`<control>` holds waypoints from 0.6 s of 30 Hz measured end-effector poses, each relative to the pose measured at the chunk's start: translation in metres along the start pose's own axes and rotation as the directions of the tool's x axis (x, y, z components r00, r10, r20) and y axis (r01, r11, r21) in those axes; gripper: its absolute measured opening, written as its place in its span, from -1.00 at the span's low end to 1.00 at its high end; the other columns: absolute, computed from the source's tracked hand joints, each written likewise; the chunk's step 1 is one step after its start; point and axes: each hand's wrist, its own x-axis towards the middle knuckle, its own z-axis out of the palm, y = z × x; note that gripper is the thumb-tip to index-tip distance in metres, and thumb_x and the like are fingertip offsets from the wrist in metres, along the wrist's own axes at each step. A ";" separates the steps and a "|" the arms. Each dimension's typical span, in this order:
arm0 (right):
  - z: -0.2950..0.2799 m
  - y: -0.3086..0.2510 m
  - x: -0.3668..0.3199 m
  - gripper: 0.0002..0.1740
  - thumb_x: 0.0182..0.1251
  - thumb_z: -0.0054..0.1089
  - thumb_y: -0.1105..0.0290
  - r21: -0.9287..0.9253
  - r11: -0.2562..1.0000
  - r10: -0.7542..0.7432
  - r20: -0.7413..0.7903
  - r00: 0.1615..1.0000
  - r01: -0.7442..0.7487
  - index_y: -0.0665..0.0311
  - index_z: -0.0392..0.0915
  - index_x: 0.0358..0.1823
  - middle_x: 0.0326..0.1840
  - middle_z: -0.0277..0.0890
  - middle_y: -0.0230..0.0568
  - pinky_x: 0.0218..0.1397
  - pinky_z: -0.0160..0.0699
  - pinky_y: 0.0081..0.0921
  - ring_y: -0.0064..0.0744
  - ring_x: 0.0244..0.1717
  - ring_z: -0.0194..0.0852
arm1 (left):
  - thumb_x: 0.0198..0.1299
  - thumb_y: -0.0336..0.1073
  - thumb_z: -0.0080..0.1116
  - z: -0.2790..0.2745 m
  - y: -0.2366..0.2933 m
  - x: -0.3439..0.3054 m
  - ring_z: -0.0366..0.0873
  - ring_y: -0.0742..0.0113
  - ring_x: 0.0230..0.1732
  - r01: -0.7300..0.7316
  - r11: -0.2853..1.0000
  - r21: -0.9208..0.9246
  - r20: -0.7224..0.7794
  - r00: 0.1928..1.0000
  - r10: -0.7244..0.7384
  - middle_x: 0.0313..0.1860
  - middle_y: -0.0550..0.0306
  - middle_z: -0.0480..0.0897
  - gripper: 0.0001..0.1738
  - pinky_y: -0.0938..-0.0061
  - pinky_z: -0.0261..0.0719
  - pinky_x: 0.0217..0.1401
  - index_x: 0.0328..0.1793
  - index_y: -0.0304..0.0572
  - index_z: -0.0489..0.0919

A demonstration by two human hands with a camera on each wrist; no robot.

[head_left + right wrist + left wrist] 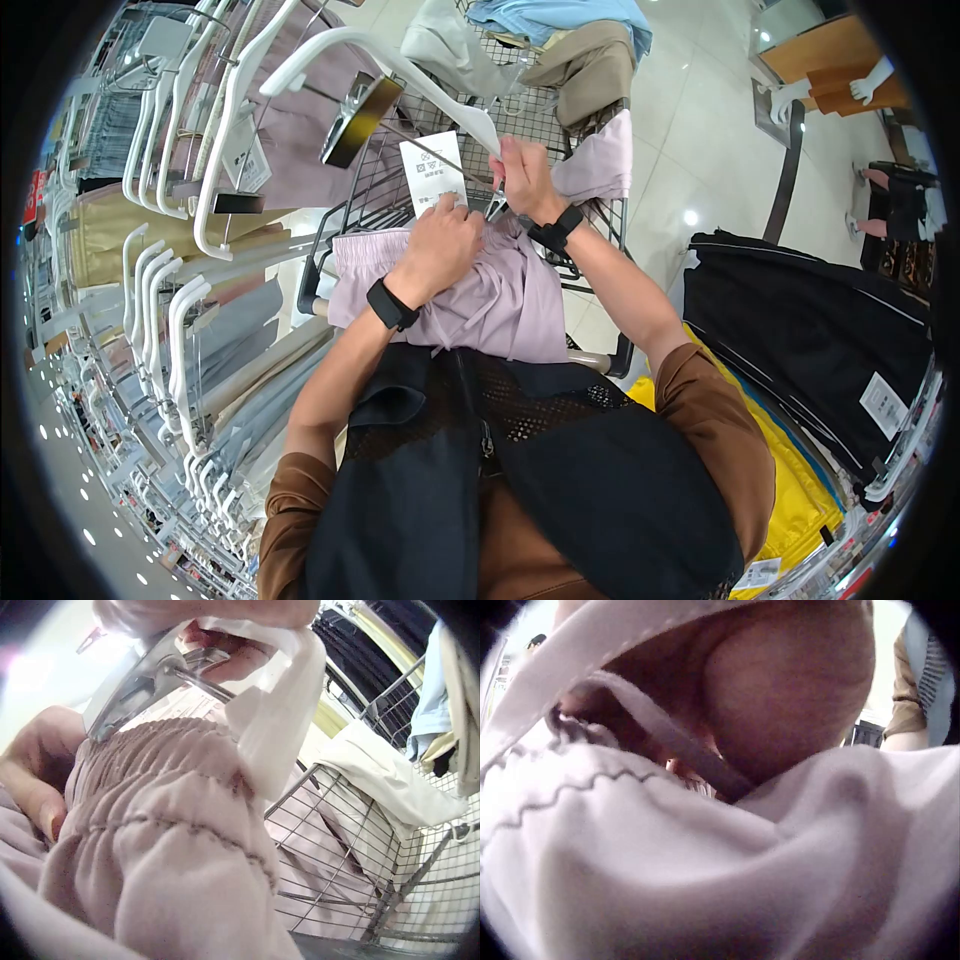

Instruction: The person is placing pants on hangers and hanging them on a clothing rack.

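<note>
Lilac trousers [490,300] with a gathered elastic waistband [172,772] lie bunched across the cart's handle end. My left hand [443,245] holds the waistband, its fingers by a white care label [430,170]; in the left wrist view folds of cloth [675,847] and a drawstring [641,705] cover much of the grip. With my right hand [527,183] I pinch the metal clip [139,697] at one end of a white hanger [400,65]. The clip's jaws sit right at the waistband's top edge. The hanger's other clip [362,120] hangs off to the left, with no cloth in it.
A wire shopping cart [337,847] stands in front, with white cloth [445,50], beige cloth [590,75] and blue cloth [570,15] in it. Racks with white hangers [160,130] crowd the left. Black trousers [800,340] and yellow clothing [790,500] hang at right.
</note>
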 end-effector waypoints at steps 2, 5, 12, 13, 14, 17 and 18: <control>0.000 -0.002 -0.002 -0.42 0.58 -0.29 0.18 -0.001 0.998 -0.059 -0.005 0.998 0.059 0.37 0.40 -0.60 -0.70 0.33 -0.25 -0.60 0.32 -0.51 -0.44 -0.69 0.37 | 0.06 -0.26 0.32 -0.002 -0.003 -0.001 0.49 -0.05 -0.01 -0.004 0.995 -0.104 0.007 1.000 0.005 -0.23 -0.07 0.62 -0.74 0.17 0.51 -0.01 -0.26 -0.29 0.56; 0.000 -0.004 -0.002 -0.45 0.58 -0.31 0.21 0.002 0.990 -0.141 -0.010 0.990 0.141 0.38 0.41 -0.57 -0.66 0.34 -0.24 -0.59 0.33 -0.50 -0.42 -0.68 0.38 | 0.07 -0.26 0.33 -0.007 -0.005 -0.003 0.49 -0.06 -0.03 0.046 0.966 -0.253 -0.018 0.998 -0.052 -0.25 -0.11 0.62 -0.71 0.22 0.51 0.02 -0.22 -0.36 0.59; 0.003 -0.008 0.003 -0.42 0.59 -0.31 0.16 0.026 0.978 -0.207 0.000 0.978 0.207 0.39 0.41 -0.56 -0.66 0.32 -0.26 -0.61 0.30 -0.49 -0.42 -0.70 0.35 | 0.07 -0.28 0.32 -0.014 0.000 -0.012 0.49 -0.09 -0.04 0.244 0.845 -0.477 -0.056 0.950 -0.307 -0.24 -0.14 0.65 -0.72 0.18 0.47 0.07 -0.21 -0.39 0.67; 0.003 -0.010 0.004 -0.42 0.59 -0.31 0.16 0.028 0.978 -0.207 0.001 0.978 0.207 0.39 0.41 -0.56 -0.66 0.32 -0.26 -0.61 0.30 -0.49 -0.42 -0.70 0.35 | 0.05 -0.30 0.34 -0.012 -0.001 -0.013 0.48 -0.11 -0.05 0.229 0.849 -0.476 -0.102 0.945 -0.312 -0.25 -0.15 0.65 -0.73 0.18 0.45 0.10 -0.22 -0.39 0.68; 0.003 -0.012 0.004 -0.41 0.60 -0.31 0.15 0.036 0.981 -0.189 0.023 0.982 0.188 0.39 0.40 -0.56 -0.65 0.32 -0.25 -0.60 0.29 -0.49 -0.41 -0.68 0.35 | 0.05 -0.30 0.34 -0.010 -0.002 -0.014 0.48 -0.11 -0.05 0.230 0.849 -0.476 -0.104 0.944 -0.314 -0.25 -0.15 0.65 -0.73 0.18 0.45 0.10 -0.22 -0.39 0.68; 0.004 -0.015 0.008 -0.40 0.61 -0.31 0.13 0.032 0.973 -0.228 0.030 0.973 0.227 0.38 0.38 -0.58 -0.61 0.33 -0.25 -0.55 0.27 -0.48 -0.41 -0.63 0.34 | -0.01 -0.35 0.36 -0.009 0.001 -0.014 0.46 -0.12 -0.06 0.215 0.873 -0.439 -0.140 0.943 -0.303 -0.24 -0.14 0.65 -0.73 0.18 0.44 0.10 -0.21 -0.41 0.67; 0.004 -0.016 0.010 -0.40 0.61 -0.30 0.14 0.019 0.959 -0.283 0.010 0.959 0.283 0.38 0.37 -0.58 -0.59 0.34 -0.24 -0.53 0.27 -0.47 -0.41 -0.60 0.34 | -0.03 -0.37 0.36 -0.008 0.003 -0.013 0.46 -0.11 -0.04 0.219 0.868 -0.446 -0.143 0.940 -0.311 -0.24 -0.13 0.64 -0.73 0.19 0.44 0.11 -0.20 -0.40 0.67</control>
